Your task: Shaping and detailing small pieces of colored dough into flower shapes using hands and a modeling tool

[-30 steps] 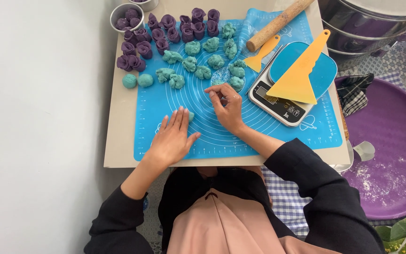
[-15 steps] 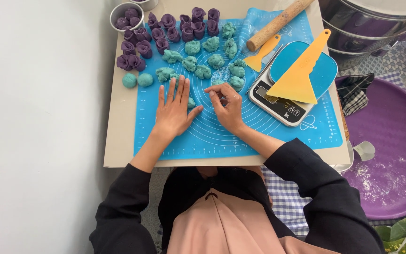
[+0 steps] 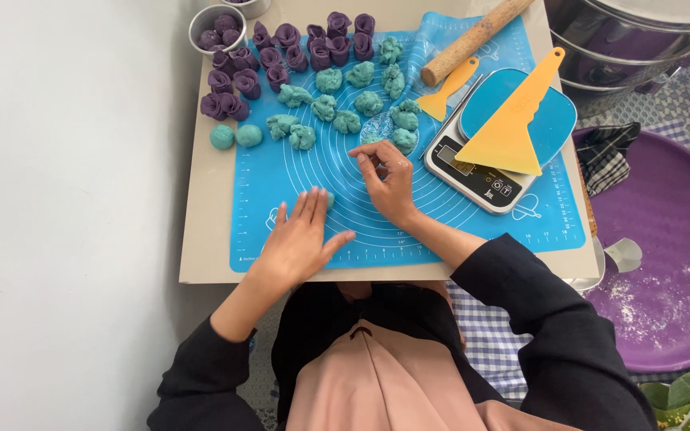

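A: Where is the dough?

B: A small teal dough piece (image 3: 328,197) lies on the blue mat (image 3: 297,179), peeking from under the left hand (image 3: 301,239), likely so the palm can roll it.

A: And the hands?

B: The left lies flat, fingers spread, covering the piece. The right hand (image 3: 389,179) rests beside it, fingers curled and pinched together, nothing visibly held. Teal lumps (image 3: 345,104), purple rosettes (image 3: 281,52) and a scale (image 3: 489,152) sit beyond.

Home kitchen: baking mat (image 3: 441,223), scale (image 3: 481,168), rolling pin (image 3: 473,40).
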